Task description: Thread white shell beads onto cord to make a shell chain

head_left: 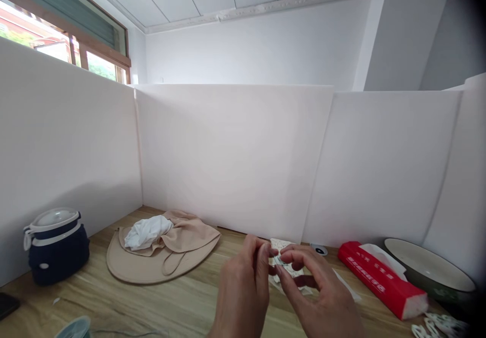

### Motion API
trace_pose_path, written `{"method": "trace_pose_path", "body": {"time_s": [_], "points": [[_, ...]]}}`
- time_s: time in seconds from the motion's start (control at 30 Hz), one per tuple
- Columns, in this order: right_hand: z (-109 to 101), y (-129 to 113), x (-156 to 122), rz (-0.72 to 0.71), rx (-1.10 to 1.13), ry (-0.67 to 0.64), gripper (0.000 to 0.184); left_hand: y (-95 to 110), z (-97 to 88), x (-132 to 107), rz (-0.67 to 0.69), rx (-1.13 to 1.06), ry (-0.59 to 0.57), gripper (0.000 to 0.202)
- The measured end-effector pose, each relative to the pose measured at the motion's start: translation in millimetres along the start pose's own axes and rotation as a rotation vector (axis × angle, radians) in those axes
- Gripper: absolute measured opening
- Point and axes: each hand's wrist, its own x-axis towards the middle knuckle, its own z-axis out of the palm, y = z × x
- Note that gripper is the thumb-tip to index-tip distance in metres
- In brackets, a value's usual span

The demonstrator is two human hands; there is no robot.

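So both bare hands are up in the middle of the shot, pinching one little thing between them. The left hand [243,292] is closed down narrow and the right hand [319,292] is curled in narrow too, fingertips on it from the other side. The thing is a small flat whitish piece with a patterned surface and a teal bit [283,261], held just above the wooden bench [159,302]. Can't really tell what it is, since the fingers cover a lot of it, and a white sheet of paper [346,286] lies just to the right of it.

Left of the hands there's a round beige fabric sun hat [136,262] lying flat, with a crumpled white cloth [147,231] on top. Further left is a navy lunch pot with a clear lid [56,252].

On the right, a red rectangular tissue box [379,279] lies with a tissue poking out, next to a dark green bowl with a cream inside [429,269]. A small round black-and-white gadget [319,249] sits just behind the right hand. White foam boards [231,160] stand around the back of the bench.
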Motion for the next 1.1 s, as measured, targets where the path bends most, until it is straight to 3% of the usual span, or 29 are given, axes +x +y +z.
{"method": "trace_pose_path", "body": {"time_s": [0.13, 0.27, 0.43, 0.57, 0.77, 0.93, 1.1], "points": [[-2, 6, -2, 0.032, -0.166, -0.188, 0.004, 8, -11.6, 3, 0.003, 0.031, 0.113, 0.025], [-3, 6, -3, 0.133, -0.167, -0.305, 0.01, 12, -18.1, 5, 0.013, 0.036, 0.079, 0.027], [-2, -14, 0, 0.369, 0.234, -0.224, 0.028, 8, -21.7, 6, 0.033, 0.018, -0.049, 0.024], [2, -23, 1, 0.425, 0.502, -0.269, 0.028, 5, -19.4, 4, -0.042, -0.145, -0.13, 0.026], [2, -21, 3, 0.494, 0.66, -0.322, 0.027, 5, -10.4, 1, -0.158, -0.407, -0.247, 0.032], [-5, -22, 6, 0.529, 0.674, -0.239, 0.025, 9, -8.8, 4, -0.211, -0.501, -0.196, 0.04], [-16, -14, 12, 0.511, 0.551, -0.123, 0.029, 7, -7.8, 8, -0.276, -0.61, -0.453, 0.043]]}}
